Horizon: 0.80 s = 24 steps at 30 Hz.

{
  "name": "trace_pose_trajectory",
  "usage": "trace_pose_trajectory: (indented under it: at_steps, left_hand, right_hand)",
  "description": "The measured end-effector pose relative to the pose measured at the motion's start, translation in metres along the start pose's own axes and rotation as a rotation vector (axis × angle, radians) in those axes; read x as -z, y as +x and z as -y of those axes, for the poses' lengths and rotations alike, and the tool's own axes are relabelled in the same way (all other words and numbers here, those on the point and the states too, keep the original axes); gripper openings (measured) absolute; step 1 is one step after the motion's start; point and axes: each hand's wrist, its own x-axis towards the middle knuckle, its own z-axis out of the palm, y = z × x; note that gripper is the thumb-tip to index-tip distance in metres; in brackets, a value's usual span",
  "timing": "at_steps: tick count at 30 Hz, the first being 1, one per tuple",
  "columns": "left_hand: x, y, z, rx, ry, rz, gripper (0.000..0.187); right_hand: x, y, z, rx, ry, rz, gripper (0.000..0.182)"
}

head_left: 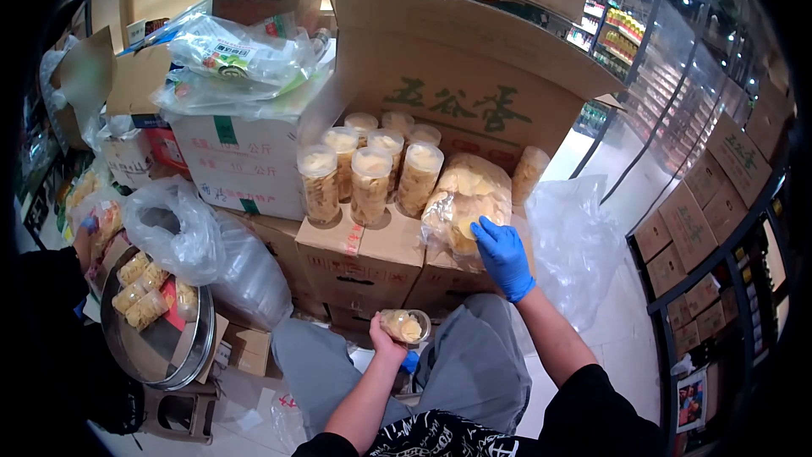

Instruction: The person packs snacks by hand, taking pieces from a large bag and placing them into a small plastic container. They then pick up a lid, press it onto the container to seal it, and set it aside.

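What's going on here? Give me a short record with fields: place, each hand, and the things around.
place: shop aisle, stacked cardboard boxes
left hand: bare, holds a clear jar partly filled with yellow chips
right hand: blue glove, reaching into a clear bag of chips
on the boxes: filled jars standing upright
to the left: metal basin with more filled jars lying in it

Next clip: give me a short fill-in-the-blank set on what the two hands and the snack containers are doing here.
1. The right hand wears a ____ glove and reaches into the clear bag of chips.
2. The left hand holds a small clear ____ partly filled with chips.
3. The filled jars stand upright on a ____ box.

Missing words: blue; jar; cardboard
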Motion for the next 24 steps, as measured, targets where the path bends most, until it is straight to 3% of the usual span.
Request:
trace_pose_trajectory:
  at_steps: [2,4,7,17,22,24]
  left_hand:
    - [-0.002,-0.005,-0.001,0.012,-0.003,0.010,0.039]
    - [0.004,0.002,0.000,-0.006,-0.005,0.008,0.040]
    - [0.007,0.006,0.000,-0.028,-0.015,0.015,0.040]
    - [0.001,-0.002,-0.001,0.014,-0.009,0.007,0.042]
    - [0.005,0.001,0.000,0.005,-0.012,0.001,0.042]
    - [0.001,-0.001,-0.002,0.007,-0.014,0.002,0.042]
  right_hand:
    - [-0.002,-0.002,0.002,-0.057,0.045,-0.025,0.035]
    - [-0.005,-0.005,0.007,-0.297,0.256,-0.092,0.030]
    - [-0.010,-0.006,0.005,-0.394,0.336,-0.123,0.027]
    - [-0.011,0.009,0.011,-0.464,0.332,-0.108,0.021]
    - [-0.022,0.016,0.006,-0.662,0.515,-0.063,0.018]
    - [-0.026,0.019,0.004,-0.624,0.485,-0.063,0.018]
